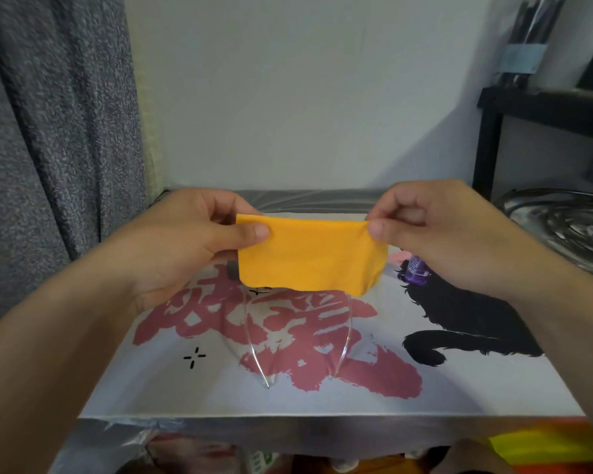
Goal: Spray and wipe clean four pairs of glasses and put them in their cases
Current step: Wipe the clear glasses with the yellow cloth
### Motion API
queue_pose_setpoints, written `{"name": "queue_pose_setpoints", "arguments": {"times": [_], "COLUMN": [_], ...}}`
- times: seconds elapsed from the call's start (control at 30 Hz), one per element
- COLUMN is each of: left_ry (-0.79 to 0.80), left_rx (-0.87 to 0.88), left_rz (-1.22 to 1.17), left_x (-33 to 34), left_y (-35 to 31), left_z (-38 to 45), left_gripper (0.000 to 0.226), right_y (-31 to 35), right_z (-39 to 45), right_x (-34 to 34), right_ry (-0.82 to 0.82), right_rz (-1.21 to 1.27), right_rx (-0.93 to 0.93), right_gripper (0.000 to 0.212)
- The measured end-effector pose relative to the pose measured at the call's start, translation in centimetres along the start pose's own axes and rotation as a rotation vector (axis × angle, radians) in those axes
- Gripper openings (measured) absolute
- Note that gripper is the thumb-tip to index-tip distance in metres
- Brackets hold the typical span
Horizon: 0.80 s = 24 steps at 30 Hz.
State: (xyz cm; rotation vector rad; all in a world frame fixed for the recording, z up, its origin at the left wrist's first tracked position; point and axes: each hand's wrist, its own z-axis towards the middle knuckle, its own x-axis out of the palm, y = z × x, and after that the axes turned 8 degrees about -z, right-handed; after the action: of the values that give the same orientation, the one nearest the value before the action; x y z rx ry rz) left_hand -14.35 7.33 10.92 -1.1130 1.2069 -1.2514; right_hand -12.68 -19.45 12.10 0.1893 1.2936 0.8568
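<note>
Orange cloth (310, 256) hangs pinched at its top corners between the fingers of your left hand (185, 244) and right hand (439, 234). Clear glasses (298, 336) rest open on the bench (151, 401) beneath; lowering blindly could knock them, or the purple spray bottle (416, 270).

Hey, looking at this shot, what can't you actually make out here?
Head view only:
- Clear glasses: front and lenses hidden behind the orange cloth; only the temples show.
- Purple bottle: mostly covered by the right hand.
- Cases: none visible.
- Items below the table: cut off by the bottom edge.
</note>
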Motion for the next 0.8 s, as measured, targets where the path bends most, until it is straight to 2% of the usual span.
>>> {"name": "queue_pose_setpoints", "arguments": {"times": [0.17, 0.23, 0.33, 0.4, 0.47, 0.57, 0.67, 0.73, 0.8], "left_ry": [0.088, 0.118, 0.107, 0.077, 0.062, 0.021, -0.004, 0.030, 0.104], "left_rx": [-0.023, -0.042, -0.062, -0.078, -0.086, -0.096, -0.138, -0.182, -0.208], "left_rz": [-0.115, -0.136, -0.149, -0.171, -0.163, -0.123, -0.177, -0.236, -0.251], "left_x": [0.6, 0.9, 1.0, 1.1, 1.2, 1.3, 1.1, 0.7, 0.2], "left_y": [-0.5, -0.6, -0.6, -0.6, -0.5, -0.2, 0.0, 0.0, 0.0], "left_z": [-0.4, -0.6, -0.5, -0.5, -0.5, -0.2, 0.1, 0.0, -0.2], "left_gripper": [0.012, 0.012, 0.017, 0.018, 0.014, 0.011, 0.016, 0.014, 0.034], "right_y": [0.2, 0.0, -0.2, -0.3, -0.4, -0.4, -0.4, -0.7, -0.8], "right_z": [0.5, 0.5, 0.4, 0.4, 0.5, 0.5, 0.2, 0.2, 0.1], "right_x": [1.3, 2.5, 3.5, 3.6, 3.7, 3.5, 3.2, 3.2, 3.2], "right_ry": [0.074, 0.072, 0.032, 0.020, 0.041, 0.180, 0.361, 0.321, 0.241], "right_rz": [0.761, 0.916, 0.846, 0.780, 0.784, 0.941, 0.979, 0.941, 0.884], "right_rx": [0.140, 0.207, 0.295, 0.338, 0.377, 0.464, 0.448, 0.432, 0.388], "right_gripper": [0.025, 0.024, 0.029, 0.040, 0.042, 0.038, 0.032, 0.040, 0.054]}}
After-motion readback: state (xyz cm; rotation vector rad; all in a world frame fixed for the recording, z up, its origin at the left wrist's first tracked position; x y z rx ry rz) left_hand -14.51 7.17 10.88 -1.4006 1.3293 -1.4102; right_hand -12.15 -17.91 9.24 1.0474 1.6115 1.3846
